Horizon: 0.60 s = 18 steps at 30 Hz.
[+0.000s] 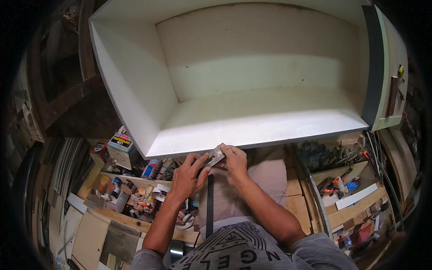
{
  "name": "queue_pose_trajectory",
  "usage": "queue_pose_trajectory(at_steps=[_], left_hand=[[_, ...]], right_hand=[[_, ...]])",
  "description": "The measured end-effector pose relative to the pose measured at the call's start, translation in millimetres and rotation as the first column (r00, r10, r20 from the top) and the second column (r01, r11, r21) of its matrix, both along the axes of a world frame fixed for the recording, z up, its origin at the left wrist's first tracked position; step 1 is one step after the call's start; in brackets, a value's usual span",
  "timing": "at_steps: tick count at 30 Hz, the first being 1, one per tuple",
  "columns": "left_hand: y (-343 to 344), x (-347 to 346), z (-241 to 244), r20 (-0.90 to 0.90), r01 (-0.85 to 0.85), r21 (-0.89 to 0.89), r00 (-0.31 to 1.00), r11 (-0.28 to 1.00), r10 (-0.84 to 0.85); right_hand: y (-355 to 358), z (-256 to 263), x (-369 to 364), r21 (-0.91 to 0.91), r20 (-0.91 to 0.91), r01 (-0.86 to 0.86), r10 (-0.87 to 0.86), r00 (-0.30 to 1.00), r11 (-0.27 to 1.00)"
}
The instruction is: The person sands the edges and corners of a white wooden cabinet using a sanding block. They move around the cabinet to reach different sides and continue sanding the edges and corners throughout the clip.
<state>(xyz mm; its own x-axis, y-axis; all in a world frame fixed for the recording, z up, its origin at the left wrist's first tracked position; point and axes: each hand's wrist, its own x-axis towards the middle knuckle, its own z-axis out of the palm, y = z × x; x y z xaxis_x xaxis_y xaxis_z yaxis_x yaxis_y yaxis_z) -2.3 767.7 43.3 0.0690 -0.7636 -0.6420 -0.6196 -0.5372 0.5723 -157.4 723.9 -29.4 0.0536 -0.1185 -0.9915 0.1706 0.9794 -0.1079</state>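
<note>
A worn, flat metal blade with a slot, resembling a plane iron, is at the front edge of a white box-shaped cabinet. My right hand pinches its upper end between thumb and fingers. From the other side, the fingers and thumb of my left hand grip the lower end. A grey edge strip runs along the cabinet's front rim, right by the blade. Below my left thumb, a narrow dark strip hangs down over my trousers; its top end is partly hidden.
To the left, a wooden tray holds cans, bottles and small clutter beside an adhesive tin. Right of my legs stand wooden compartments with tools and offcuts. A panel with a dark edge adjoins the cabinet. Long boards lean at far left.
</note>
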Motion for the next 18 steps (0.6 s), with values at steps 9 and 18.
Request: queue_pose_trajectory(at_steps=[9,18], left_hand=[[-5,-4,-2,0.132,-0.032,-0.146,0.990,0.989,0.051],[-18,13,-23,-0.041,0.107,0.018,0.994,0.994,-0.106]], right_hand=[[-54,14,-5,-0.237,-0.196,0.298,-0.346,0.918,0.925],[-3,7,3,-0.037,0.068,-0.230,0.232,0.970,0.973]])
